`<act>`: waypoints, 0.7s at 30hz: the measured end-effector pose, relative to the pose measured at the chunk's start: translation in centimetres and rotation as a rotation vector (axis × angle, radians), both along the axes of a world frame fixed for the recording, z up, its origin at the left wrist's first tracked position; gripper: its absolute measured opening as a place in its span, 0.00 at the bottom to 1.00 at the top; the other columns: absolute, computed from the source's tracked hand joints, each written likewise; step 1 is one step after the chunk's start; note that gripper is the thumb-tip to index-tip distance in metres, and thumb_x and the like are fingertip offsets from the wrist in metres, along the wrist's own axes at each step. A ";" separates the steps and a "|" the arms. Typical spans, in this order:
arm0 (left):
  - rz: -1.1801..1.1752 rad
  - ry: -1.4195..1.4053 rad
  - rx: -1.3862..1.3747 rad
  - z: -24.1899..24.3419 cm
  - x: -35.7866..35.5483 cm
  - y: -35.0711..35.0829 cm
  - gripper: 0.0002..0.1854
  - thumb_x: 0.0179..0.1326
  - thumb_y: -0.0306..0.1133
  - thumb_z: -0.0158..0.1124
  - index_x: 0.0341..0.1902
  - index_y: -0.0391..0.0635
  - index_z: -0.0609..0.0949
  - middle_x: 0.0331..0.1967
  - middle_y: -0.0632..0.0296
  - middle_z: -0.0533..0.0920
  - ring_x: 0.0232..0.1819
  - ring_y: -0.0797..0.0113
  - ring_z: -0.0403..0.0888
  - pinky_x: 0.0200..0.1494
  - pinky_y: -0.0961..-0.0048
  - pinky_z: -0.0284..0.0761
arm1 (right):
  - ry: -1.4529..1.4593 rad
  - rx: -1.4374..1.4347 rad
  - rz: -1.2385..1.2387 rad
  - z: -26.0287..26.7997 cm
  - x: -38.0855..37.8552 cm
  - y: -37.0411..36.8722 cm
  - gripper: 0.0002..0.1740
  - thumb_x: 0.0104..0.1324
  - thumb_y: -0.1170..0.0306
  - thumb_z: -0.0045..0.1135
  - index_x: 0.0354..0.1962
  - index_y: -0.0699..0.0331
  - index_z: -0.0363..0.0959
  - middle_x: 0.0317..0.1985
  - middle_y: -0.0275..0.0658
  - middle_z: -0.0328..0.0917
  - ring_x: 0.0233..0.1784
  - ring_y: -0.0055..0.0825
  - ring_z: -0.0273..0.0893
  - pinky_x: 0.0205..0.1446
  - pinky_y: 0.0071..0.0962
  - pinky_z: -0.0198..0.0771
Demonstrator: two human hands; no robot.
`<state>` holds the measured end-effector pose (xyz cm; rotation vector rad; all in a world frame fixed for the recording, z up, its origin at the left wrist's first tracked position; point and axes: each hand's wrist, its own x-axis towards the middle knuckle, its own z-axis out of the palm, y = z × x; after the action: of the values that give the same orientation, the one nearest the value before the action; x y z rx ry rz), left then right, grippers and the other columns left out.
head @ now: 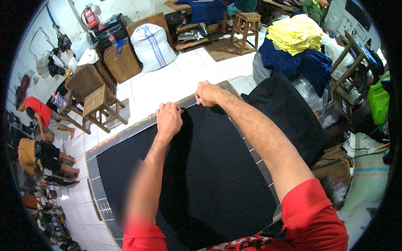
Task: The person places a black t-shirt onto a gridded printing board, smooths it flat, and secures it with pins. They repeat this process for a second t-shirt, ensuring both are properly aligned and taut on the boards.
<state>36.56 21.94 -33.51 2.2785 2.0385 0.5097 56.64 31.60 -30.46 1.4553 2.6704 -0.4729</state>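
Note:
Black fabric (220, 163) lies spread over a dark table (102, 182) marked with white lines. At its far edge, my left hand (169, 119) has its fingers curled down and seems to grip the cloth. To its right and a little farther away, my right hand (208, 94) pinches the same edge near the corner, with its fingers folded. A short span of pale table line shows between the two hands. The fingertips of both hands are largely hidden. More black cloth (285, 119) is heaped beyond the table's right side.
A stack of yellow cloth (295, 34) tops dark blue bundles (298, 64) at the far right. Wooden stools (100, 102) and a white sack (152, 47) stand on the tiled floor beyond the table. A person in red (39, 109) bends at the left, near another person's legs (67, 163).

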 end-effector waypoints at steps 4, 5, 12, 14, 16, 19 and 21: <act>-0.030 -0.037 0.010 -0.1 -0.3 -0.1 0.09 0.71 0.36 0.65 0.44 0.43 0.83 0.44 0.54 0.85 0.53 0.52 0.78 0.56 0.51 0.70 | -0.042 0.014 0.061 0.0 -0.1 0.0 0.08 0.72 0.65 0.64 0.42 0.59 0.85 0.57 0.43 0.74 0.66 0.43 0.69 0.70 0.44 0.70; -0.037 -0.039 0.013 -0.1 -0.4 0.0 0.09 0.71 0.36 0.65 0.43 0.43 0.82 0.43 0.54 0.85 0.52 0.52 0.78 0.56 0.51 0.70 | -0.030 0.009 0.066 0.0 -0.1 0.0 0.06 0.68 0.68 0.66 0.42 0.58 0.85 0.58 0.43 0.74 0.67 0.43 0.69 0.70 0.44 0.71; -0.030 -0.045 0.000 0.1 -0.6 0.0 0.09 0.72 0.36 0.65 0.43 0.42 0.81 0.38 0.53 0.86 0.47 0.51 0.79 0.54 0.51 0.70 | 0.013 0.040 0.073 -0.3 0.0 -0.3 0.07 0.71 0.69 0.62 0.43 0.61 0.83 0.58 0.43 0.73 0.65 0.42 0.69 0.70 0.44 0.71; -0.023 -0.044 -0.033 0.3 -0.5 0.0 0.10 0.72 0.36 0.65 0.43 0.42 0.81 0.39 0.53 0.87 0.47 0.50 0.79 0.54 0.51 0.70 | 0.028 0.054 0.075 -0.5 0.1 -0.7 0.09 0.75 0.67 0.60 0.44 0.63 0.82 0.57 0.43 0.73 0.65 0.42 0.70 0.69 0.44 0.70; -0.029 -0.032 -0.060 0.5 -0.4 0.1 0.11 0.72 0.37 0.64 0.44 0.41 0.82 0.40 0.52 0.87 0.48 0.49 0.79 0.55 0.51 0.71 | 0.082 0.082 0.071 -0.6 0.3 -0.8 0.09 0.74 0.67 0.60 0.44 0.63 0.82 0.56 0.44 0.74 0.65 0.43 0.70 0.69 0.44 0.70; -0.038 -0.062 -0.066 0.7 -0.7 0.2 0.12 0.73 0.38 0.63 0.47 0.41 0.84 0.43 0.50 0.88 0.50 0.47 0.80 0.56 0.50 0.72 | 0.210 0.129 0.050 -0.8 1.0 -0.8 0.09 0.69 0.65 0.66 0.43 0.59 0.86 0.51 0.44 0.80 0.62 0.44 0.75 0.67 0.43 0.73; -0.018 -0.157 -0.065 0.7 -1.5 0.0 0.13 0.74 0.38 0.62 0.49 0.41 0.86 0.46 0.49 0.88 0.52 0.45 0.81 0.58 0.50 0.74 | 0.425 0.146 -0.040 -1.0 1.4 -1.6 0.09 0.70 0.65 0.64 0.43 0.60 0.85 0.49 0.45 0.82 0.60 0.44 0.77 0.67 0.43 0.73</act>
<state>35.07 21.96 -32.83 2.1443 1.9307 0.5916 58.05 30.04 -31.47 1.6056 3.0621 -0.6704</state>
